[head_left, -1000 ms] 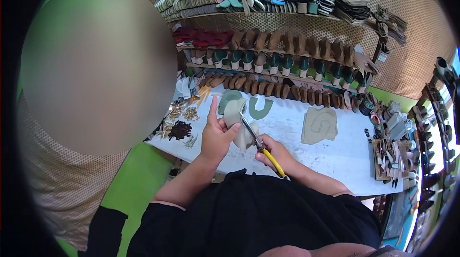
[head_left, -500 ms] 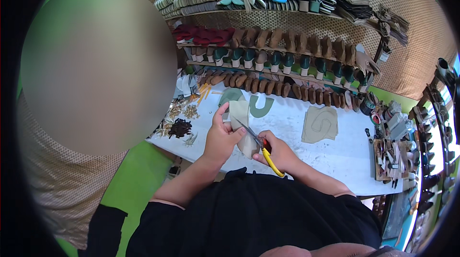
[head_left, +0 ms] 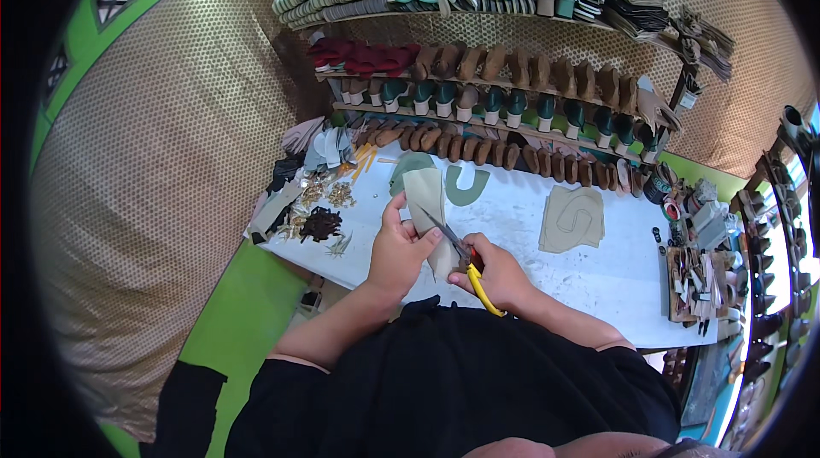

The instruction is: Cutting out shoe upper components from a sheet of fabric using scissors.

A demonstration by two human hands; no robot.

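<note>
Over the table (head_left: 512, 219), left hand (head_left: 398, 250) has the beige piece (head_left: 424, 190) pinched, probably to keep it steady for the scissors (head_left: 479, 285) gripped in the right hand (head_left: 497, 270), blades angled across it.

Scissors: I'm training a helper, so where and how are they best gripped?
Probably by the yellow handle, from the near right, where the right hand holds them: the scissors' blades point away and leftward, across the pale strip, toward the left hand.
</note>
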